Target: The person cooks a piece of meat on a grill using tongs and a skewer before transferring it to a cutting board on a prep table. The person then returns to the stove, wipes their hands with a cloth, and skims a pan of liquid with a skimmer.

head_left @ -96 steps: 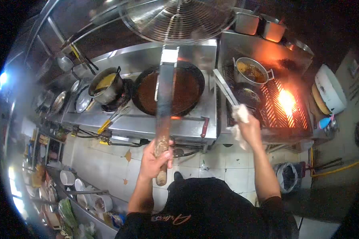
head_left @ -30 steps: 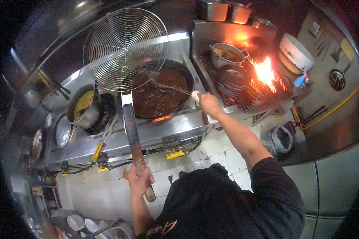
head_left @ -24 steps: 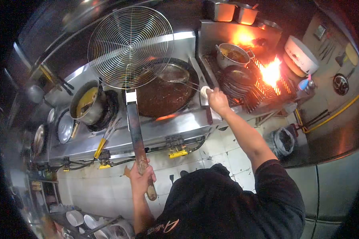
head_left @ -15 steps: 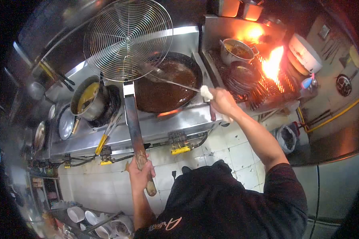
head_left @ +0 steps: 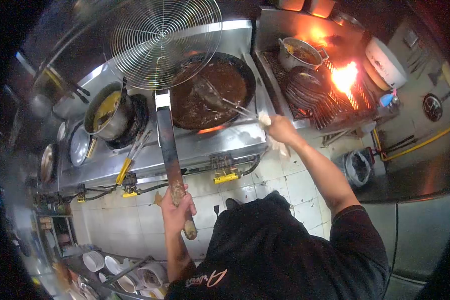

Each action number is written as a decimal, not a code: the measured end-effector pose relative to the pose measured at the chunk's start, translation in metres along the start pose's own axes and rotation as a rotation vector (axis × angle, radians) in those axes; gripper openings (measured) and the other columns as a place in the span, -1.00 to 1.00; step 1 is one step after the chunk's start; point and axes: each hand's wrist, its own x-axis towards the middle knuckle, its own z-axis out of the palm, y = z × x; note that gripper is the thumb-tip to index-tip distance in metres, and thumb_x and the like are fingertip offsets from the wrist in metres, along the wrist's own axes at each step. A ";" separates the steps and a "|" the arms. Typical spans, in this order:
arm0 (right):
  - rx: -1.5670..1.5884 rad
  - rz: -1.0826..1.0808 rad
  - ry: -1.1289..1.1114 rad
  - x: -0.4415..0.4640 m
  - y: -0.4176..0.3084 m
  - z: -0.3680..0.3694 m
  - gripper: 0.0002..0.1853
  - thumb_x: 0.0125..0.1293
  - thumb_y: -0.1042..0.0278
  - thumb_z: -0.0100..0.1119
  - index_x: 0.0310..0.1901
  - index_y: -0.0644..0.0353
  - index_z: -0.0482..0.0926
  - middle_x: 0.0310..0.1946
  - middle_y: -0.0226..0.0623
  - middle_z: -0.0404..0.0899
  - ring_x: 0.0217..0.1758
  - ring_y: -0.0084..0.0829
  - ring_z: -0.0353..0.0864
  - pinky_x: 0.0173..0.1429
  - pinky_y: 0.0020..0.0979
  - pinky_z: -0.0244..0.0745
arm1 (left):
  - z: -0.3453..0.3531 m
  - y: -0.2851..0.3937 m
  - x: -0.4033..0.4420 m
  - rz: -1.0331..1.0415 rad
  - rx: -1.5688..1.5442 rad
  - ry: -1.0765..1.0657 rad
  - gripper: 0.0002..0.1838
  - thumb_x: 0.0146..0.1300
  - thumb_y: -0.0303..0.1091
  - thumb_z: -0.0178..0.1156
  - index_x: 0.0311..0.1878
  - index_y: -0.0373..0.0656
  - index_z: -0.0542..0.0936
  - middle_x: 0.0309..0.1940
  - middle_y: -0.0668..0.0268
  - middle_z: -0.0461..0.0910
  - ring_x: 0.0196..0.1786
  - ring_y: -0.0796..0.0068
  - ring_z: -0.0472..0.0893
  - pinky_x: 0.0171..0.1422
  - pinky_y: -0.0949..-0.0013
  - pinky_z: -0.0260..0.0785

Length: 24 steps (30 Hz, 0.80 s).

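Observation:
My left hand (head_left: 177, 207) is wrapped round the long wooden handle of a wire spider strainer (head_left: 162, 37). The strainer's round spiral basket hangs above the back left of a large dark wok (head_left: 250, 80) with brown liquid in it. My right hand (head_left: 282, 131) grips the handle of a metal ladle (head_left: 208, 93), with a whitish cloth (head_left: 266, 120) at the grip. The ladle's bowl is in the brown liquid, blurred by motion. Part of the wok's back left side is hidden behind the strainer.
A pot of yellowish liquid (head_left: 99, 125) stands left of the wok, beside yellow-handled tongs (head_left: 124, 171). To the right, a tall flame (head_left: 344, 77) burns on the grill near a two-handled pot (head_left: 285, 59). Bowls (head_left: 93, 261) sit on the lower left shelf.
The ladle's bowl has come out from under the strainer towards the middle of the wok, deeper in the liquid. My left hand keeps its hold; the view has shifted slightly.

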 end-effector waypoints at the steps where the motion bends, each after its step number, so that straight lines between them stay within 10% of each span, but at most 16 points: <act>1: -0.043 0.007 0.038 0.002 0.005 -0.001 -0.73 -0.01 0.36 0.12 -0.24 0.25 0.56 -0.31 0.08 0.57 -0.19 0.03 0.56 -0.05 -0.09 0.44 | 0.000 -0.001 0.000 -0.006 -0.003 -0.009 -0.70 0.16 -0.55 0.08 -0.04 -0.36 0.33 -0.60 0.31 0.42 -0.65 0.53 0.45 -0.54 0.48 0.31; 17: -0.435 -0.244 0.416 -0.011 0.020 -0.011 -0.74 0.03 0.48 0.02 -0.18 0.15 0.51 -0.37 0.06 0.45 -0.36 0.05 0.54 -0.31 -0.08 0.49 | -0.001 -0.006 0.003 -0.003 0.008 -0.054 -0.70 0.15 -0.55 0.06 -0.03 -0.38 0.32 -0.61 0.30 0.42 -0.64 0.53 0.45 -0.52 0.47 0.33; 24: 0.133 -0.210 -0.020 -0.018 -0.052 -0.018 -0.65 0.05 0.39 0.14 -0.05 0.12 0.52 -0.18 0.10 0.54 -0.15 0.01 0.56 -0.06 -0.15 0.47 | 0.004 -0.009 0.004 0.089 0.021 -0.040 -0.68 0.14 -0.47 0.11 -0.05 -0.35 0.34 -0.62 0.31 0.40 -0.69 0.50 0.44 -0.61 0.49 0.31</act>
